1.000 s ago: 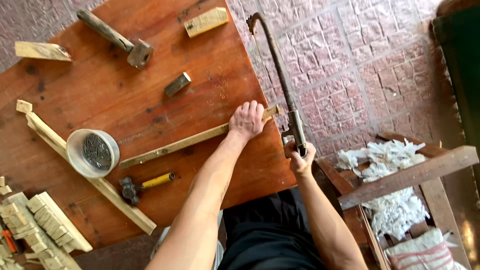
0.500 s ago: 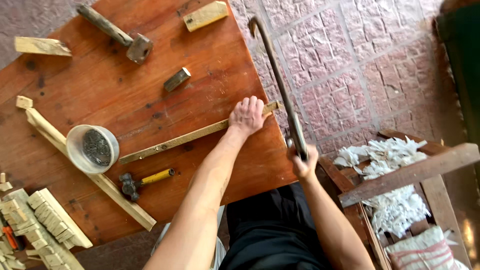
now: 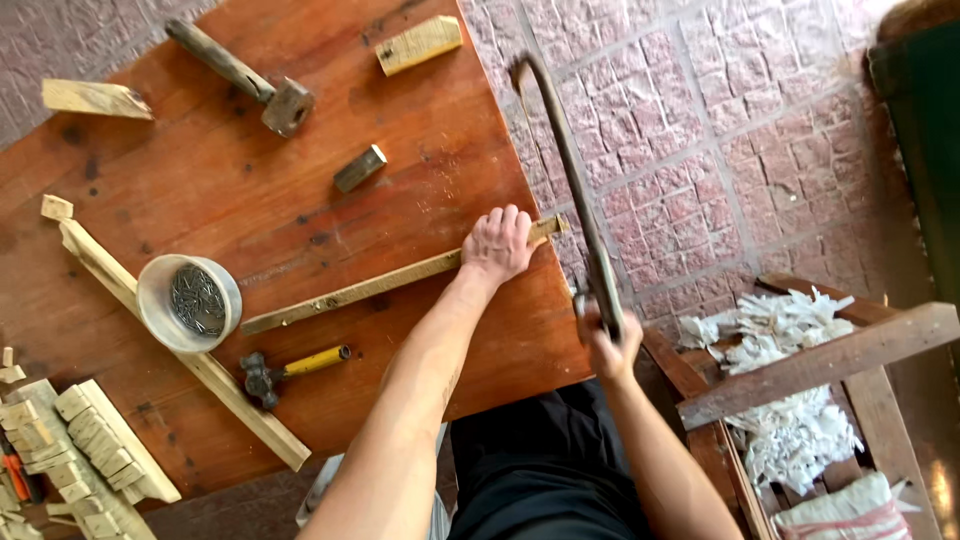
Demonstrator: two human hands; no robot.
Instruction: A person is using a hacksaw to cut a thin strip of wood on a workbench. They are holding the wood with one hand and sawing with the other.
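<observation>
Head view showed the left hand (image 3: 497, 243) with fingers pressed flat on the wooden strip (image 3: 390, 288), close beside the hacksaw (image 3: 570, 190) gripped in the right hand (image 3: 612, 352), so a slipping blade could have nicked them.

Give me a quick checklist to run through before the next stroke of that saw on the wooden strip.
1. Left hand presses the wooden strip onto the table: ok.
2. Right hand grips the hacksaw handle: ok.
3. Strip end overhangs the table edge where the saw crosses: ok.
4. Left fingers clear of the blade: cannot tell; they lie close beside it.
5. Blade seated in the cut: cannot tell.
6. Bowl of nails and hammer away from the saw: ok.
</observation>
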